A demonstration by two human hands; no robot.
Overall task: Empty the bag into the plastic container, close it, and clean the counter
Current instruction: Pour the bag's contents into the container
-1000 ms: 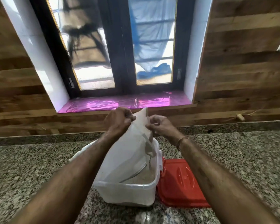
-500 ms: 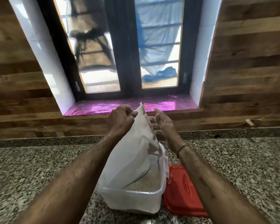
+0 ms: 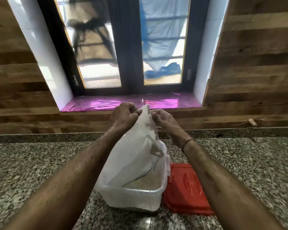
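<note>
A white plastic bag stands upended with its mouth down inside a translucent plastic container on the granite counter. Pale grain lies in the container under the bag. My left hand pinches the bag's raised top corner from the left. My right hand has its fingers closed on the same top edge from the right. The container's red lid lies flat on the counter, touching the container's right side.
A wooden plank wall runs behind the counter, with a window and a shiny pink-covered sill straight ahead. A small wooden peg sticks out of the wall at the right.
My right hand let go of the bag's top half a second ago and has now closed on it again. The left hand kept its hold throughout. The view shifted slightly.
</note>
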